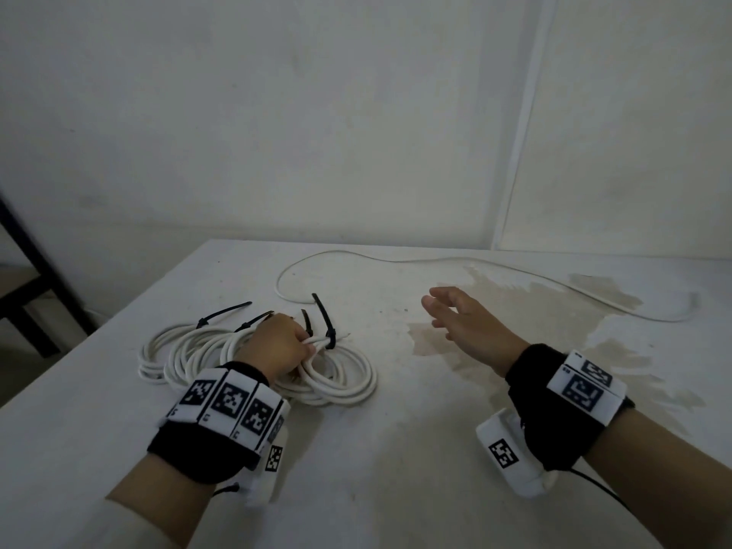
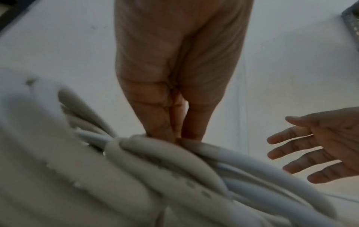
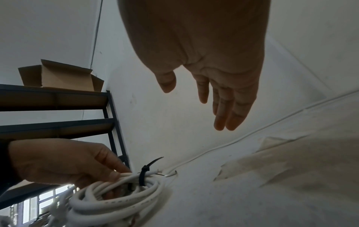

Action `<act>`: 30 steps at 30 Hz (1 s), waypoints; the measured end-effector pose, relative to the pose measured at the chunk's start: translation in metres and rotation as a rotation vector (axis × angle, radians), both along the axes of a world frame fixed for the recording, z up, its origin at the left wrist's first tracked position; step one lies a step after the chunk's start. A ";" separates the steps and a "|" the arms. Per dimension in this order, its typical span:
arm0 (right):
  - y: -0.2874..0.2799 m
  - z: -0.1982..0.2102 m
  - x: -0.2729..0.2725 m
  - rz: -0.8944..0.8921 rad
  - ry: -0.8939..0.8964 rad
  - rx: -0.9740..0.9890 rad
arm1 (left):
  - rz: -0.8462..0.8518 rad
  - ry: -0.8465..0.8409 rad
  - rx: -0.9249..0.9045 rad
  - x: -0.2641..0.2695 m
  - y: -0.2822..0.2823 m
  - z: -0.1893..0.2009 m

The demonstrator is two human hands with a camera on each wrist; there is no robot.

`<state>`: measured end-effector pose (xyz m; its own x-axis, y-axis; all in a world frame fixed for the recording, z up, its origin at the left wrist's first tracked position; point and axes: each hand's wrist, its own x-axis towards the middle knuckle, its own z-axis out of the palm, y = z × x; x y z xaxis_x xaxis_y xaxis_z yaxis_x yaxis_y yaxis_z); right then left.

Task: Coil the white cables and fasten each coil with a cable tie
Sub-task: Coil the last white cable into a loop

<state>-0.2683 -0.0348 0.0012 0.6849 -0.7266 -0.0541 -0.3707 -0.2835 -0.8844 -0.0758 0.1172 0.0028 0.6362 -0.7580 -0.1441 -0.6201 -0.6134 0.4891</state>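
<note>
Head view, entry: our left hand (image 1: 277, 346) grips the tied coil (image 1: 336, 380); right hand (image 1: 467, 322), released, hovers nearer the loose white cable (image 1: 515, 267), which runs crosswise beyond it.

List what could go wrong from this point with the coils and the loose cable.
1. The left hand grips only one side of the tied coil; lifting it may drag the neighbouring coils stacked against it.
2. The right hand is open above the table, and the loose cable lies far back; pulling it may sweep it through the stained patch.
</note>
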 end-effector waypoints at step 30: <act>-0.107 0.014 0.037 -0.019 0.343 -0.223 | 0.118 -0.175 0.009 0.051 -0.065 0.073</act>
